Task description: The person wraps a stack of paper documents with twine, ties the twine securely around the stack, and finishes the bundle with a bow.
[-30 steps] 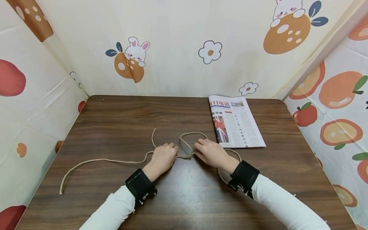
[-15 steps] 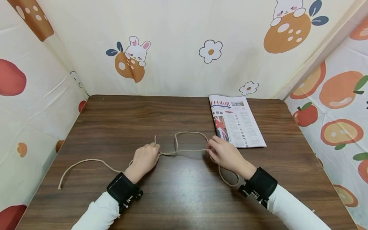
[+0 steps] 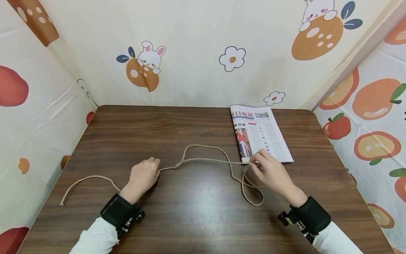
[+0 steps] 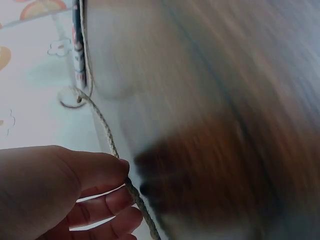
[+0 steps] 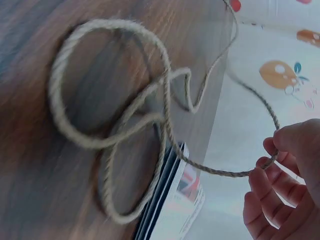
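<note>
A thin beige twisted rope runs across the dark wooden table between both hands. My left hand pinches it between thumb and fingers, and in the left wrist view the rope passes between the thumb and the fingers. One free end curves away to the left. My right hand pinches another stretch, just in front of the newspaper. Beneath and beside that hand the slack rope lies in crossing loops on the table. In the middle, a second strand arches behind the straighter one and crosses it.
A folded newspaper lies at the back right of the wooden table, close behind the right hand. Printed fabric with rabbits, fruit and flowers stands behind and at both sides. Black straps with cameras wrap both wrists.
My hands have drawn apart, the left to the left and the right to the right. The small loop and crossing between them have opened into a longer, straighter stretch of rope.
</note>
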A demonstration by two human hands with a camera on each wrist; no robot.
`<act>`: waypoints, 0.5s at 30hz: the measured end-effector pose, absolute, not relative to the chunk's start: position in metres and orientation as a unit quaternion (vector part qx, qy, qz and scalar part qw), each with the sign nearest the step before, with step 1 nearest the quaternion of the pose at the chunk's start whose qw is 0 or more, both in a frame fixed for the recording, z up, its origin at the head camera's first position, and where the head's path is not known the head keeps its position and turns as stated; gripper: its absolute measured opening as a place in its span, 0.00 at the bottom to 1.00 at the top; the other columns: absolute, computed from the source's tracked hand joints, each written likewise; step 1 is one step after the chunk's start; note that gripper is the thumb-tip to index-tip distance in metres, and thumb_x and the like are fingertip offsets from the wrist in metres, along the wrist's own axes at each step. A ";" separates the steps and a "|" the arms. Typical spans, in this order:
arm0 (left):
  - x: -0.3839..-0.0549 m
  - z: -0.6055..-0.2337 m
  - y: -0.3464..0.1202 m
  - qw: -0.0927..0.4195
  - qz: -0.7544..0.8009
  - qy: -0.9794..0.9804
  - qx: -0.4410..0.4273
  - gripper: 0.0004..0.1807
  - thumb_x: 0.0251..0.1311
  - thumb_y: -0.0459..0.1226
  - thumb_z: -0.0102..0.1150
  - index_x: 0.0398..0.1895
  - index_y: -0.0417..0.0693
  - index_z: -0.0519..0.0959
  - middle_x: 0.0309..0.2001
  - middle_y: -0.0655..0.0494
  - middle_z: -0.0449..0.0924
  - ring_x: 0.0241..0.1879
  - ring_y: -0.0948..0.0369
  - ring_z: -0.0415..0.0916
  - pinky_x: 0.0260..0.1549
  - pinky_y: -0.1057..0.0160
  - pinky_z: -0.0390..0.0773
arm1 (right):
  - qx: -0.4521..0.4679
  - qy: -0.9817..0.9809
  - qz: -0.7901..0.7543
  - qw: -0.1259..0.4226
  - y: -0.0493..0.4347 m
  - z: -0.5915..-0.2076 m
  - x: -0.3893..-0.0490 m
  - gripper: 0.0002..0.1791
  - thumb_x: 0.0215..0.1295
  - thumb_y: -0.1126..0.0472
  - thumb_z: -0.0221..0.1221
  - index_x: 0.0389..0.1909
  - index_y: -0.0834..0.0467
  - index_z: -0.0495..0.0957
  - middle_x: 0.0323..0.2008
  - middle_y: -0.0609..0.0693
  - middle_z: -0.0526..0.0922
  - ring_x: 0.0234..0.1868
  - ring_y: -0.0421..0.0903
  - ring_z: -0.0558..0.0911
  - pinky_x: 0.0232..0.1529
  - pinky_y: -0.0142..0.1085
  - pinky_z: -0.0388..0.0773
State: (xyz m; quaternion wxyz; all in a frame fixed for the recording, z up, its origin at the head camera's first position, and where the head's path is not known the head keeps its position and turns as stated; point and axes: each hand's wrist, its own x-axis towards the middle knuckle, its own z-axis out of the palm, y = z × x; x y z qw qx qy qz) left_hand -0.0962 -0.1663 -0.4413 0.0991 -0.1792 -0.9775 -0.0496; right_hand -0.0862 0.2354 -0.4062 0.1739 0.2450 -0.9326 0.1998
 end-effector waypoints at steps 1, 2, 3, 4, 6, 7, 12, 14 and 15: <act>-0.096 -0.441 -0.169 0.101 -0.049 -0.978 -0.176 0.09 0.47 0.34 0.66 0.22 0.46 0.74 0.20 0.55 0.70 0.16 0.59 0.69 0.11 0.63 0.67 | 0.239 -0.934 0.202 0.174 0.239 -0.406 -0.085 0.08 0.52 0.67 0.63 0.29 0.53 0.74 0.30 0.45 0.73 0.28 0.37 0.76 0.28 0.33 0.74; -0.096 -0.441 -0.172 0.101 -0.050 -0.979 -0.173 0.09 0.47 0.33 0.67 0.22 0.46 0.74 0.20 0.55 0.70 0.16 0.59 0.68 0.11 0.63 0.67 | 0.233 -0.935 0.203 0.175 0.242 -0.406 -0.084 0.08 0.52 0.67 0.63 0.29 0.53 0.74 0.30 0.45 0.73 0.28 0.38 0.76 0.28 0.34 0.74; -0.095 -0.440 -0.174 0.101 -0.050 -0.979 -0.169 0.09 0.47 0.33 0.67 0.21 0.45 0.74 0.20 0.55 0.70 0.16 0.59 0.68 0.11 0.63 0.67 | 0.226 -0.936 0.204 0.178 0.246 -0.406 -0.083 0.08 0.52 0.67 0.62 0.29 0.53 0.74 0.29 0.45 0.73 0.28 0.38 0.77 0.28 0.34 0.74; -0.095 -0.440 -0.177 0.101 -0.050 -0.980 -0.166 0.09 0.47 0.33 0.67 0.21 0.45 0.74 0.20 0.55 0.70 0.16 0.58 0.68 0.11 0.63 0.67 | 0.219 -0.937 0.203 0.181 0.249 -0.406 -0.081 0.07 0.53 0.67 0.62 0.29 0.53 0.74 0.29 0.45 0.73 0.28 0.39 0.77 0.27 0.35 0.74; -0.094 -0.438 -0.181 0.098 -0.049 -0.980 -0.163 0.09 0.47 0.33 0.67 0.21 0.45 0.74 0.20 0.54 0.70 0.15 0.58 0.68 0.11 0.62 0.68 | 0.205 -0.939 0.201 0.189 0.256 -0.406 -0.079 0.05 0.55 0.67 0.60 0.29 0.54 0.75 0.28 0.45 0.73 0.27 0.39 0.76 0.26 0.35 0.72; -0.093 -0.438 -0.183 0.096 -0.049 -0.981 -0.162 0.09 0.47 0.32 0.67 0.21 0.44 0.74 0.20 0.54 0.70 0.16 0.58 0.69 0.11 0.62 0.68 | 0.198 -0.940 0.198 0.195 0.260 -0.405 -0.078 0.04 0.55 0.66 0.60 0.29 0.54 0.75 0.27 0.45 0.72 0.27 0.39 0.75 0.26 0.35 0.71; -0.092 -0.433 -0.193 0.087 -0.047 -0.983 -0.153 0.09 0.46 0.32 0.67 0.22 0.44 0.74 0.20 0.53 0.70 0.16 0.56 0.69 0.11 0.60 0.68 | 0.169 -0.941 0.192 0.223 0.276 -0.402 -0.074 0.05 0.54 0.69 0.59 0.29 0.56 0.75 0.27 0.46 0.74 0.26 0.40 0.75 0.25 0.35 0.70; -0.092 -0.432 -0.196 0.086 -0.048 -0.984 -0.150 0.09 0.45 0.32 0.68 0.22 0.44 0.74 0.21 0.53 0.70 0.16 0.56 0.69 0.11 0.60 0.68 | 0.157 -0.941 0.189 0.234 0.282 -0.399 -0.073 0.07 0.51 0.71 0.60 0.29 0.57 0.75 0.27 0.46 0.74 0.25 0.41 0.75 0.24 0.34 0.70; -0.092 -0.431 -0.197 0.086 -0.050 -0.984 -0.150 0.09 0.45 0.32 0.68 0.22 0.44 0.74 0.21 0.53 0.70 0.16 0.56 0.69 0.11 0.60 0.68 | 0.151 -0.941 0.187 0.238 0.285 -0.398 -0.073 0.07 0.51 0.71 0.61 0.29 0.57 0.75 0.27 0.47 0.74 0.25 0.41 0.75 0.24 0.33 0.70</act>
